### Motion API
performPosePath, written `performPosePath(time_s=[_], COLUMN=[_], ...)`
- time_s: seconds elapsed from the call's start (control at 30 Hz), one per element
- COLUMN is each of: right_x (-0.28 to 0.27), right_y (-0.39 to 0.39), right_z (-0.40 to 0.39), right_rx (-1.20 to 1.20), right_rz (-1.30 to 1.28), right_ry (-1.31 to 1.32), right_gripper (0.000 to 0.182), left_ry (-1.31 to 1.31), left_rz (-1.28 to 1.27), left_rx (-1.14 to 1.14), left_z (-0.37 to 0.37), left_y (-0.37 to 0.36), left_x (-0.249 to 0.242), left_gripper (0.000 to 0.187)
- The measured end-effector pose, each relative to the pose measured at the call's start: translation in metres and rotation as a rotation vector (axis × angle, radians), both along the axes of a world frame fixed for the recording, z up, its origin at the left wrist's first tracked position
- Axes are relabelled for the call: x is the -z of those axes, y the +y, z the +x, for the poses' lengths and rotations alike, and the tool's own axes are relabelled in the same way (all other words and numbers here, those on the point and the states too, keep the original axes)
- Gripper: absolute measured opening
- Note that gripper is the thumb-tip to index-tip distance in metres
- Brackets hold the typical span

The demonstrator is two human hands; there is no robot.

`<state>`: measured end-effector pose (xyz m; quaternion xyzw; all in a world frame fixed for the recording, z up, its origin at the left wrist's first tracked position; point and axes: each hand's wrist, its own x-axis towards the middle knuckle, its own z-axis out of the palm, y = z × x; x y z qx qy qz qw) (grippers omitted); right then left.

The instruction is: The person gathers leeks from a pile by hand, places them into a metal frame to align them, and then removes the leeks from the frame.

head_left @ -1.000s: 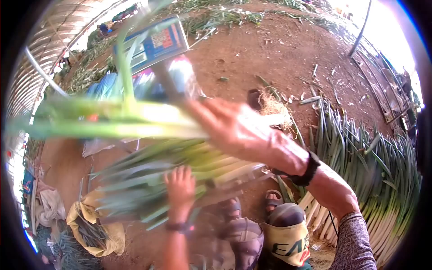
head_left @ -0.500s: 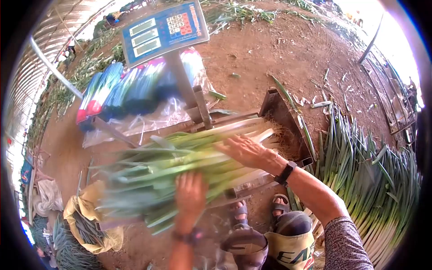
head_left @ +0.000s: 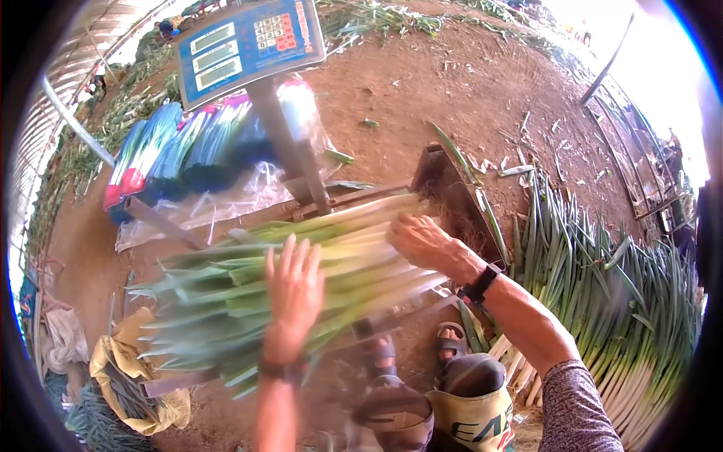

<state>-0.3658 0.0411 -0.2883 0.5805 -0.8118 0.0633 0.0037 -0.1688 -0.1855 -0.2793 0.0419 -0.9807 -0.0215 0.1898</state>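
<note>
The right hand (head_left: 423, 241) hides its fingertips, hold indeterminable; leeks (head_left: 354, 264) lie beneath it and the open left hand (head_left: 295, 290)

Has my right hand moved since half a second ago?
Yes: the right hand has shifted along the leeks toward the metal end plate.

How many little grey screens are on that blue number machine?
3, in a stack beside the keypad on the blue panel: the top screen, the middle screen and the bottom screen. None looks hidden.
</note>
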Motion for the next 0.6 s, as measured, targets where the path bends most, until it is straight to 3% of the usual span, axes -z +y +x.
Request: performPosePath(time_s=[0.2,0.27,0.37,0.4,0.43,0.6], right_x=[0.006,0.005,-0.007,0.009,0.015,0.012], right_y=[-0.001,-0.005,0.000,0.001,0.003,-0.003], right_z=[-0.009,-0.004,0.006,0.004,0.006,0.020], right_rx=[0.106,0.190,0.321,0.103,0.057,0.119], right_rz=[-0.174,-0.226,-0.182,-0.169,-0.060,0.001], right_ry=[-0.047,-0.011,-0.406,-0.200,-0.212,-0.164], right_gripper=[0.012,0.013,0.016,0.020,0.017,0.017], left_ry=[-0.168,-0.221,-0.201,-0.194,-0.186,-0.278], left_rz=[-0.006,0.099,0.106,0.103,0.098,0.178], left_rx=[0.069,0.043,0.044,0.046,0.052,0.040], left_z=[-0.032,-0.036,-0.034,-0.035,-0.036,-0.040], left_y=[-0.020,-0.021,-0.024,-0.024,-0.024,-0.025], left_x=[0.012,0.014,0.024,0.028,0.031,0.024], left_gripper=[0.033,0.031,0.028,0.028,0.028,0.030])
